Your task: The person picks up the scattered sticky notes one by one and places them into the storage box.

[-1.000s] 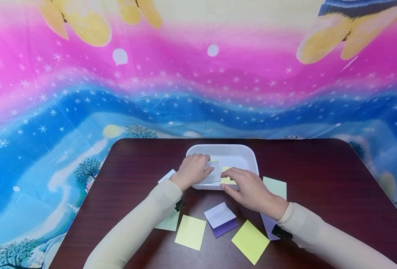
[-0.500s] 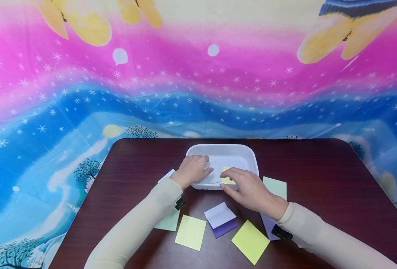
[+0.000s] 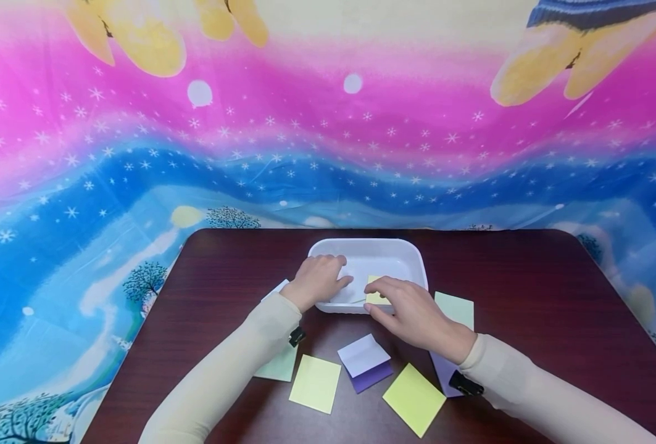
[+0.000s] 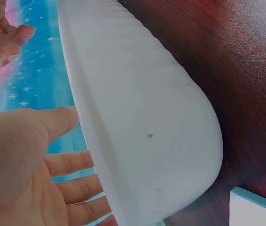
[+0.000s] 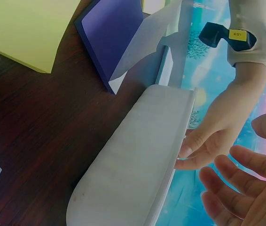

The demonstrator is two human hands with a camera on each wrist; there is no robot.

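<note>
A white plastic tray [image 3: 411, 259] stands at the far middle of the table. My left hand [image 3: 318, 280] reaches over its left side; in the left wrist view the thumb is at the rim and the extended fingers [image 4: 74, 165] pass behind it, tips hidden. Inside the tray, a pale yellow sticky note pad [image 3: 373, 297] lies to the right, partly covered by my right hand [image 3: 413, 311]. That hand hovers over the front rim, fingers loosely bent and spread, nothing between them in the right wrist view. A thin pale edge [image 3: 355, 301] shows on the tray floor between the hands.
In front of the tray lie a pale yellow pad [image 3: 315, 383], a purple pad [image 3: 373, 377] with its top sheet lifted and a brighter yellow pad [image 3: 414, 399]. Green pads [image 3: 454, 308] lie at both sides, beside a lilac one [image 3: 440, 373] at right.
A pale sheet with a greenish edge beside my left fingers has faded from view; the tray floor shows there now. Both hands have stayed almost still.
</note>
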